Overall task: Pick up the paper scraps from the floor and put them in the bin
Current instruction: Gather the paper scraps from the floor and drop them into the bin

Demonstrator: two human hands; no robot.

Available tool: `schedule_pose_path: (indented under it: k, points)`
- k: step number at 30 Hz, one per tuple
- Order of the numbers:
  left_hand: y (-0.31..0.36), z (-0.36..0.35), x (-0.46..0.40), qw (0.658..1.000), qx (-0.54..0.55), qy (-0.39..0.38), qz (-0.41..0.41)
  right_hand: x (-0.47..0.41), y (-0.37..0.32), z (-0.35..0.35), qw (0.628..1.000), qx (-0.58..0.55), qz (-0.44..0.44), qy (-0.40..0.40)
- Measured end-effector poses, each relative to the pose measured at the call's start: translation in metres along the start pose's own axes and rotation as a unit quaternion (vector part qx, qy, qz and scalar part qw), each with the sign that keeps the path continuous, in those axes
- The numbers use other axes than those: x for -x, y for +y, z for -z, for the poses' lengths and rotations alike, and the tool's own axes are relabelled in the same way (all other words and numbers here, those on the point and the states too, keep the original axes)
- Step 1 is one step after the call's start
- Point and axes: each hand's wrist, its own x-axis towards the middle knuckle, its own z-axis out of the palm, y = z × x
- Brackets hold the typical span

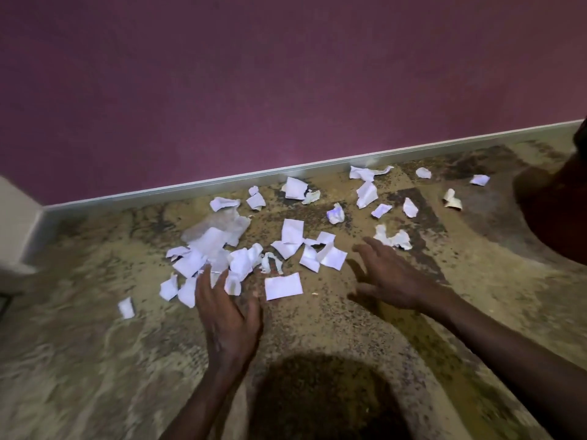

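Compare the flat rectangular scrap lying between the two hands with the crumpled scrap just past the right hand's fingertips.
The flat rectangular scrap lies smooth and spread out on the floor; the crumpled scrap is wrinkled and bunched, with ragged edges. The flat one has straight sides and clear corners; the crumpled one has no regular outline. The flat one sits between the left hand and right hand; the crumpled one lies beyond the right fingertips. Both are white paper, neither held.

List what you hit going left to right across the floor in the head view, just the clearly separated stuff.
Lone paper scrap → left hand → flat rectangular scrap → right hand → curled scrap → small far scrap. The clustered scraps in between overlap too much to order.
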Motion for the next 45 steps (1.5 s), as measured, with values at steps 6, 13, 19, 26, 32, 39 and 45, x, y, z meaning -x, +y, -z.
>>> schedule_pose_path:
  k: [6,13,19,26,32,39,45]
  points:
    - [-0.088,0.032,-0.045,0.932,-0.089,0.081,0.341,0.003,-0.020,-0.059,0.984,0.044,-0.035,-0.169]
    - [-0.107,0.027,-0.074,0.936,-0.047,0.024,0.347,-0.006,-0.027,-0.063,0.981,-0.002,-0.059,-0.183]
    - [-0.056,0.003,-0.105,0.974,-0.017,-0.118,0.194,-0.006,-0.030,-0.063,0.980,-0.008,-0.072,-0.184]
    - [-0.051,-0.013,-0.085,0.967,-0.223,-0.120,0.011,-0.002,-0.033,-0.056,0.981,-0.016,-0.064,-0.184]
    - [-0.029,-0.009,-0.068,0.976,-0.176,-0.121,0.036,-0.002,-0.033,-0.056,0.980,-0.016,-0.069,-0.185]
    - [0.017,0.022,-0.061,0.997,-0.012,-0.029,0.069,-0.002,-0.035,-0.052,0.980,-0.042,-0.095,-0.168]
    - [0.042,0.029,-0.074,0.960,0.184,-0.056,0.205,0.003,-0.093,-0.005,0.884,-0.449,-0.103,0.081]
